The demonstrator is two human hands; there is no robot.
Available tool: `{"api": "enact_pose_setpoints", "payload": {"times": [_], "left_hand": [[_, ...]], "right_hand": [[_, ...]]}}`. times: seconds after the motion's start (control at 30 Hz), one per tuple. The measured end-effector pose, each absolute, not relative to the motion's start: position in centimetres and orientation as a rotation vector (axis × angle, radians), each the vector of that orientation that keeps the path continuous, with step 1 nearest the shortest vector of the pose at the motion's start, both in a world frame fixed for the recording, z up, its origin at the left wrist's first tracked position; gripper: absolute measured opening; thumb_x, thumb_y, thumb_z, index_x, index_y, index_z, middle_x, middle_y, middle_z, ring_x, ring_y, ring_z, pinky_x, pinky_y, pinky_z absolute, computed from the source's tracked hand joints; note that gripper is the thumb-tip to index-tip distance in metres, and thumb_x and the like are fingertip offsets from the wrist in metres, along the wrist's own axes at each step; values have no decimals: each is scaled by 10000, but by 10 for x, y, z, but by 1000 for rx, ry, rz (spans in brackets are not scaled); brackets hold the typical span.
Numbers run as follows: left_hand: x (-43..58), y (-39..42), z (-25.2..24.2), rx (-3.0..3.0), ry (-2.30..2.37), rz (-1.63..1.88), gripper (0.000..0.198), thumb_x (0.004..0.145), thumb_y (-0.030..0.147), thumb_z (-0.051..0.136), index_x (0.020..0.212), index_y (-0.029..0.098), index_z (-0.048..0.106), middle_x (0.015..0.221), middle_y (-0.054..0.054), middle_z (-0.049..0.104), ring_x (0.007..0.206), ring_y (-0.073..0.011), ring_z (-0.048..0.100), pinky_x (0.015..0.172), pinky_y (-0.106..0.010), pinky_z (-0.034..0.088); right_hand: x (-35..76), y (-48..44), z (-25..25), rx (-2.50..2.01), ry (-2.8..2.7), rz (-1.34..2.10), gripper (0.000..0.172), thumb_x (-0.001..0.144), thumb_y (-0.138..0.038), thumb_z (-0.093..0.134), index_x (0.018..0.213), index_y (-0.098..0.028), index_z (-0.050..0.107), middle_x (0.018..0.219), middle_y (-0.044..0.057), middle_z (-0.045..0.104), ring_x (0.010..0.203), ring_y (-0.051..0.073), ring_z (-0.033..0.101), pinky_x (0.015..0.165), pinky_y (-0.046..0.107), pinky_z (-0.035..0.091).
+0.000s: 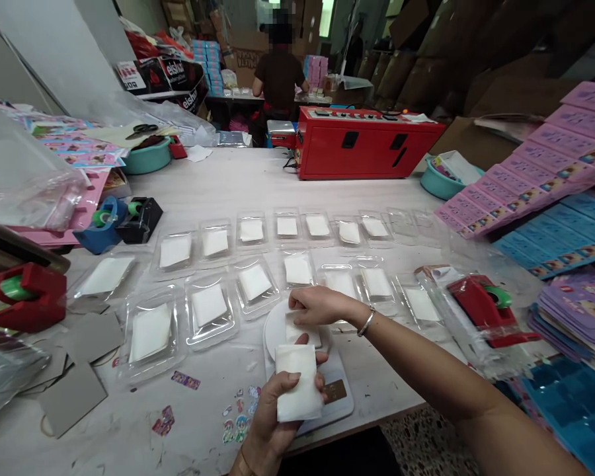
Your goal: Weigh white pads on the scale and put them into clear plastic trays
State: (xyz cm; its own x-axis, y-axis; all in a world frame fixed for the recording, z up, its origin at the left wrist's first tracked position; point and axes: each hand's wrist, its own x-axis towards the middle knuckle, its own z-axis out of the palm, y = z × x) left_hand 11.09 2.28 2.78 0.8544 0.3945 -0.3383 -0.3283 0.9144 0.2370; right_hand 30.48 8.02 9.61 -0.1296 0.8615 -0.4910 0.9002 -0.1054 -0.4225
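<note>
My left hand (272, 403) grips a stack of white folded sheets (297, 390), thumb on top and fingers behind. Just beyond it stands a white kitchen scale (344, 403) with a round plate (272, 330). Another small pile of white sheets (310, 336) lies on that plate. Over this pile my right hand (322, 305) is closed, its curled fingers pinching at the sheets; part of the contact is hidden. Around the scale, clear plastic trays (191, 340) stand in two rows, many holding white sheets such as this stack (209, 305).
Tape dispensers stand left (30, 297) and right (480, 307). Grey cards (74, 400) and stickers (240, 423) lie in front. Stacked pink boxes (530, 158) and blue boxes (560, 231) line the right. A red machine (367, 145) is behind; a person (281, 76) works farther back.
</note>
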Motion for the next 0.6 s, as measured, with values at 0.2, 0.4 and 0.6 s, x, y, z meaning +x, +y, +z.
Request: {"api": "enact_pose_setpoints", "payload": {"times": [0.2,0.4,0.6], "left_hand": [[112,21,33,224,437,395,805,659,206,680,1422,240,423,1113,-118,664,734,-173,587,719,-339,474],[95,24,27,367,237,263,689,653,315,770,1313,315,570,1121,-85,637,761,-187,580,707,-354,485],[55,32,26,422,288,297,822,562,345,845,1330,327,553,1060,-60,642,665,-149,575,624,-327,492]], "right_hand": [[309,89,91,1913,2096,-1284,122,745,-164,590,848,-149,654,765,14,611,662,131,488,567,236,311],[324,82,85,1942,2104,-1615,40,785,-165,582,805,-152,615,690,-44,540,637,92,456,564,207,332],[379,57,91,1962,2112,-1974,87,802,-222,588,758,-158,550,688,-54,464,618,73,419,572,206,345]]}}
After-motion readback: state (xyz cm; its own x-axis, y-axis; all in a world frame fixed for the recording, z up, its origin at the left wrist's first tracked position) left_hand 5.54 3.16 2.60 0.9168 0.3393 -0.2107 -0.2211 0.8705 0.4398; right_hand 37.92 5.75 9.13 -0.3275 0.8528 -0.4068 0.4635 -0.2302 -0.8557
